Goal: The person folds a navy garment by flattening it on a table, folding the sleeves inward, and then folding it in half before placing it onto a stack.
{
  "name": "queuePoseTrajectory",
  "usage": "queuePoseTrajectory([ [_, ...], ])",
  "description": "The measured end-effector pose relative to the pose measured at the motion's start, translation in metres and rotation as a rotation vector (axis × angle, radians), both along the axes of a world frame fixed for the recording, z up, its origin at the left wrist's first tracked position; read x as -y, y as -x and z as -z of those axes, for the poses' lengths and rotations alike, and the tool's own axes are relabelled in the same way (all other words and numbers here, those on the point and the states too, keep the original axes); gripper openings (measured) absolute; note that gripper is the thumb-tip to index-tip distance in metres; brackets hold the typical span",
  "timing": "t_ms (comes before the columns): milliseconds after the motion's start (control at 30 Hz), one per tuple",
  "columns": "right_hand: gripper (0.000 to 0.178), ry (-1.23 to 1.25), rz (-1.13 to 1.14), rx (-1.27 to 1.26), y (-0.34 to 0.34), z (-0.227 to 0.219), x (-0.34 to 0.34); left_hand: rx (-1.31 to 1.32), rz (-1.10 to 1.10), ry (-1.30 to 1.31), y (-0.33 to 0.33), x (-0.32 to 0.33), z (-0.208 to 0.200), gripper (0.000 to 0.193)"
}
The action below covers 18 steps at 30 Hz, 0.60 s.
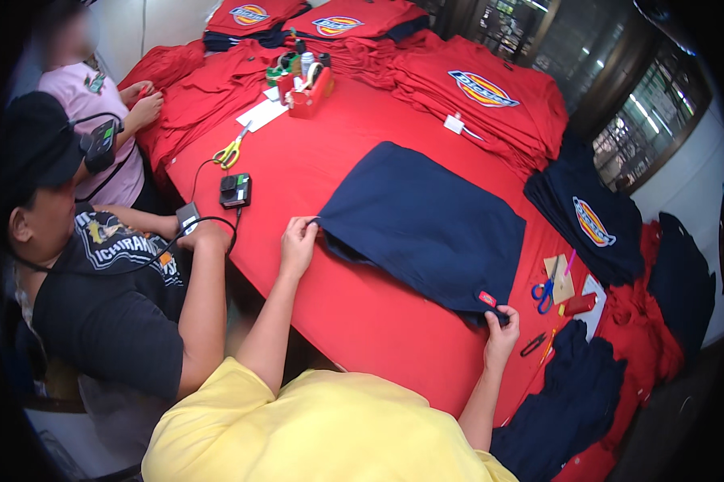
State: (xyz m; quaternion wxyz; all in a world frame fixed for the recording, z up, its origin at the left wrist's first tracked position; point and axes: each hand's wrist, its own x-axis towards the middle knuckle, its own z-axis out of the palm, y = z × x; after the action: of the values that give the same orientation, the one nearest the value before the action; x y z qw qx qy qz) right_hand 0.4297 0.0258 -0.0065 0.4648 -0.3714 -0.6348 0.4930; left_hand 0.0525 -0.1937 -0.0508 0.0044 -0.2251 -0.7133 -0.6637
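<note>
In the head view, a navy cloth lies spread out at the middle of the bench, which has a red covering. The person in yellow has one hand at each near corner of it. The left hand is at the cloth's left corner, its fingers pinching the edge. The right hand is at the near right corner, its thumb and fingers pinching the cloth just beside a small red tag.

To the right of the cloth, blue-handled scissors lie against a piece of brown card, and black snips lie near the right hand. Beyond the card is a pile of folded navy shirts with a printed badge; a stack of red shirts lies behind the cloth.

Toward the far left stand a red tape dispenser, yellow-handled scissors and a small black box. A co-worker in a black shirt is at the bench's left side, and another in pink handles red cloth farther back.
</note>
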Motion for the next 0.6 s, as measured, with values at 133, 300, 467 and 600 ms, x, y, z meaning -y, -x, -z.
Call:
queuePoseTrajectory([
  [133, 0.022, -0.142, -0.136, 0.362, -0.009, -0.032, 0.002, 0.052, -0.091, 0.070, 0.007, -0.014, -0.010, 0.017],
  [300, 0.022, -0.208, -0.175, 0.602, -0.035, -0.069, -0.006, 0.091, -0.175, 0.087, 0.008, -0.021, -0.044, 0.017],
  [467, 0.028, -0.303, 0.159, 0.439, -0.063, -0.042, -0.038, -0.023, -0.202, 0.104, 0.001, -0.026, -0.040, 0.021],
  [600, 0.030, -0.393, 0.241, 0.360, -0.048, 0.004, -0.045, -0.134, -0.199, 0.148, -0.007, -0.020, -0.020, 0.036],
])
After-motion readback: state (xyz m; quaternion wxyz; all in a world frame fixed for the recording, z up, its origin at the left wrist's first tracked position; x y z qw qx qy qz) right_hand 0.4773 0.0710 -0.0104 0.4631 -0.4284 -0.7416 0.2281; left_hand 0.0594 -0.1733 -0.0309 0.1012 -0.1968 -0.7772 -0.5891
